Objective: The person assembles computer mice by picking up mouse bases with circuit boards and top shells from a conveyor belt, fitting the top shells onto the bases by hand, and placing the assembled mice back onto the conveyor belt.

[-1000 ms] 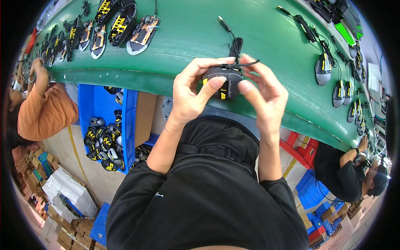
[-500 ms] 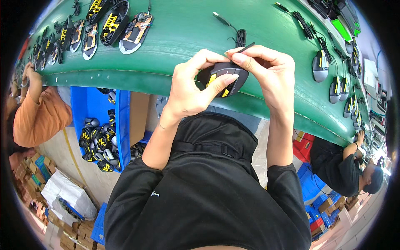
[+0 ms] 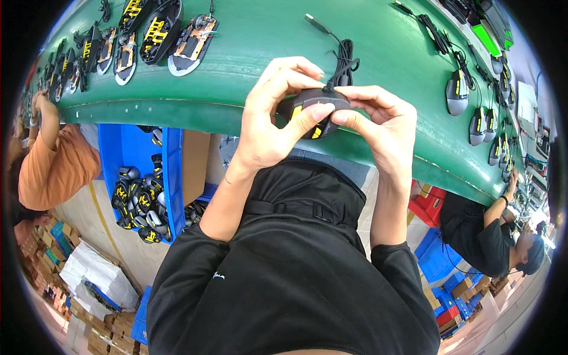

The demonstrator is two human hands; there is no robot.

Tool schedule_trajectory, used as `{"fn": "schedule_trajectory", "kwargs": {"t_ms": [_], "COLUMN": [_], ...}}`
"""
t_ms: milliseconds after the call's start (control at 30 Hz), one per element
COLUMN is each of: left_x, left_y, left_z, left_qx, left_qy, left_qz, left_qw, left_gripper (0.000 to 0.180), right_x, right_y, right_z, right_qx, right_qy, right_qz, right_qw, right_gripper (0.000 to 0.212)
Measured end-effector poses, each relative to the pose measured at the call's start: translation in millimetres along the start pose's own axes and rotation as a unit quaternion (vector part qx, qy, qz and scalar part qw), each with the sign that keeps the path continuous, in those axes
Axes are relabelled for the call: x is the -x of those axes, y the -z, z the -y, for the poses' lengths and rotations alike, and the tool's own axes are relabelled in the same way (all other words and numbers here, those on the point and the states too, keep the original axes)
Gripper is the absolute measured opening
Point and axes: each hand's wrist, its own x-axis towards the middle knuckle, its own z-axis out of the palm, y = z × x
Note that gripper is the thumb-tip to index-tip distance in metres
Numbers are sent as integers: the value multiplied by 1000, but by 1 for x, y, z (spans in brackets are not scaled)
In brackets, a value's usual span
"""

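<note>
Over the near edge of the green work surface I hold a black computer mouse (image 3: 306,102) with yellow parts. My left hand (image 3: 273,112) grips its left side, thumb pressed on the top shell. On the other side my right hand (image 3: 378,121) pinches the mouse, its thumb near the cable end. The mouse's cable (image 3: 344,59) rises from that end to a tied bundle lying on the surface, with a plug beyond it. Fingers hide much of the mouse's sides and its underside.
Open mouse bases (image 3: 192,44) and upturned shells (image 3: 160,32) line the green surface (image 3: 254,41) at left. Assembled mice (image 3: 457,93) with bundled cables lie at right. A blue bin (image 3: 174,189) of mouse shells stands below at left. One person (image 3: 56,160) works at left, another (image 3: 482,236) at right.
My right hand has moved from the cable down onto the mouse's side, its thumb now against the shell. The cable now stands free above the mouse. My left hand keeps its hold.
</note>
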Motion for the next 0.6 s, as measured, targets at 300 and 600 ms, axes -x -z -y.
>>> {"fn": "schedule_trajectory", "kwargs": {"t_ms": [300, 600], "left_x": [6, 8], "left_y": [-4, -5], "left_z": [-7, -3], "left_qx": [15, -33], "left_qy": [37, 18], "left_qz": [25, 19], "left_qw": [999, 999], "left_gripper": [25, 26], "right_x": [0, -10], "right_y": [5, -3], "right_z": [14, 8], "right_qx": [11, -12], "right_qy": [53, 66], "right_qz": [24, 42], "right_qw": [998, 997], "right_gripper": [22, 12]}}
